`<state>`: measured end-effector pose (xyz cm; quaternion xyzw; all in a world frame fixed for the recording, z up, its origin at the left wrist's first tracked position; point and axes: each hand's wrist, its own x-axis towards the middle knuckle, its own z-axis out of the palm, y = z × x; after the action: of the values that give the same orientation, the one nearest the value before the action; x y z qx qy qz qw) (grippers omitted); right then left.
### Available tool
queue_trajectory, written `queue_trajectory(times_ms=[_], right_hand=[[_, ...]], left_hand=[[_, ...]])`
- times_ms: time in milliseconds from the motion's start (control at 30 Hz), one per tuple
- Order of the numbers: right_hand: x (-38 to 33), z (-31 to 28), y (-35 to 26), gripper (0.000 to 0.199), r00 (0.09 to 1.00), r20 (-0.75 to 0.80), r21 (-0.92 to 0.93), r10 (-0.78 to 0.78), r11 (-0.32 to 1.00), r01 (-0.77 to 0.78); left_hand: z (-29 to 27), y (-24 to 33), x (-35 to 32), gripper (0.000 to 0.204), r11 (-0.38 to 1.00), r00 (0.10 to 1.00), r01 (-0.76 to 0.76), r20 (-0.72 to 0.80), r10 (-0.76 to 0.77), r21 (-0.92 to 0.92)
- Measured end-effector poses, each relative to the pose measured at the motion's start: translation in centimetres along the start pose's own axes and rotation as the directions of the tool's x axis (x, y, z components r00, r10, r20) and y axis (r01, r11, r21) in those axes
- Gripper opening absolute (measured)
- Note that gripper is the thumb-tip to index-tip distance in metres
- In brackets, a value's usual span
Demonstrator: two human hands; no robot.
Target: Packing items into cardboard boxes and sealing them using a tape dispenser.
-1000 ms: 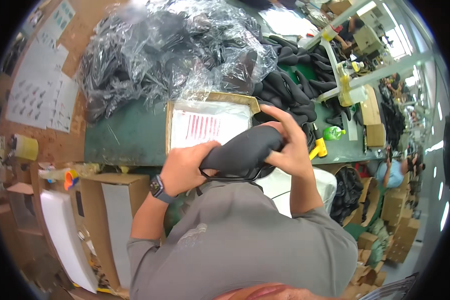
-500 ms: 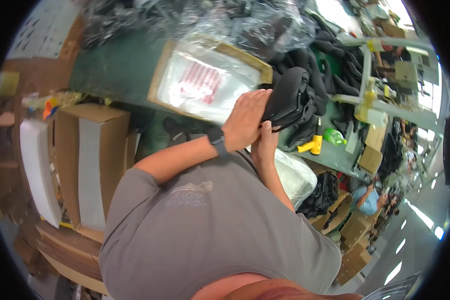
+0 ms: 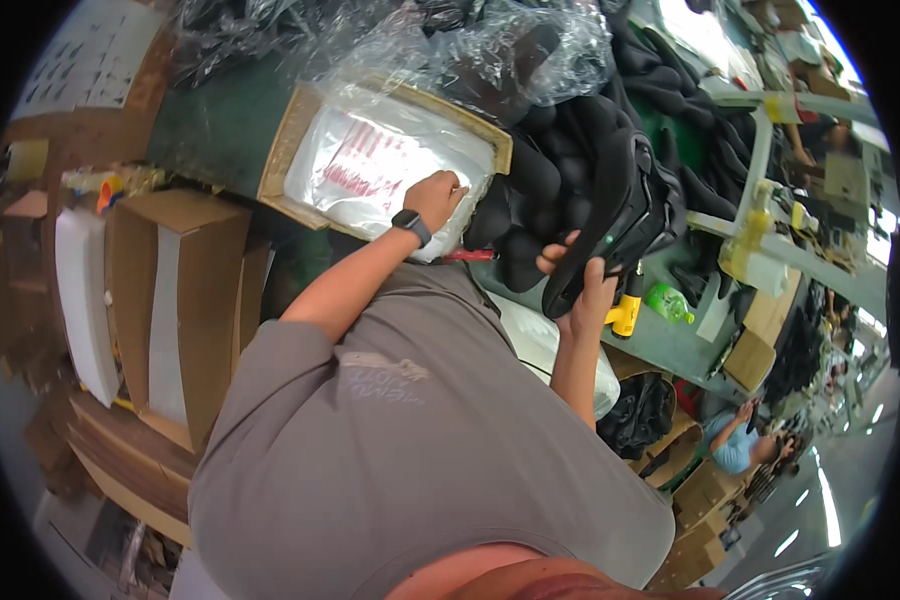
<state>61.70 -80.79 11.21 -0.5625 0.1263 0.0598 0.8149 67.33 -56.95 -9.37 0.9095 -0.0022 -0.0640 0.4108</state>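
My right hand (image 3: 592,288) grips a black padded bicycle saddle (image 3: 605,215) by its narrow lower end. The saddle is tilted, and its dark plastic underside shows toward the right. My left hand (image 3: 436,200), with a dark watch on the wrist, is closed above the right part of a clear plastic bag (image 3: 370,165) with red print. That bag lies in an open shallow cardboard box (image 3: 275,185). Whatever the left fingers hold, if anything, is hidden. Several more black padded pieces (image 3: 540,190) are heaped between the box and the saddle.
Crumpled clear plastic (image 3: 560,60) covers the far side of the green table (image 3: 205,140). A yellow tool (image 3: 625,313) and a green bottle (image 3: 668,303) lie to the right. Tall cardboard (image 3: 215,300) stands at my left. A co-worker in light blue (image 3: 735,445) is at far right.
My hands have moved apart. The left has let go of the saddle and gone left over the bag; the right has shifted right with the saddle, now turned more upright.
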Motion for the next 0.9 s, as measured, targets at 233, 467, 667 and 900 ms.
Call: queue_trajectory(times_ms=[233, 467, 667, 900], right_hand=[[-1.5, -3.9, 0.1, 0.058, 0.981, -0.008, -0.205, 0.193, 0.96, -0.19], [-4.0, -4.9, 3.5, 0.05, 0.943, -0.148, -0.279, 0.298, 0.902, -0.329], [-6.8, -2.5, 6.0, 0.049, 0.933, -0.228, -0.297, 0.279, 0.893, -0.339], [-6.3, 3.1, 11.6, 0.064, 0.984, -0.038, -0.318, 0.174, 0.931, -0.177]], left_hand=[[5.8, -10.2, -3.3, 0.035, 0.959, 0.992, -0.124, 0.003, 0.128, 0.254], [5.7, -10.1, -3.7, 0.025, 0.947, 0.998, -0.001, -0.066, 0.024, 0.321], [4.1, -9.8, -4.2, 0.027, 0.925, 0.998, -0.038, -0.033, 0.054, 0.377], [-4.4, -11.1, -2.9, 0.032, 0.769, 0.981, 0.155, 0.002, -0.196, -0.62]])
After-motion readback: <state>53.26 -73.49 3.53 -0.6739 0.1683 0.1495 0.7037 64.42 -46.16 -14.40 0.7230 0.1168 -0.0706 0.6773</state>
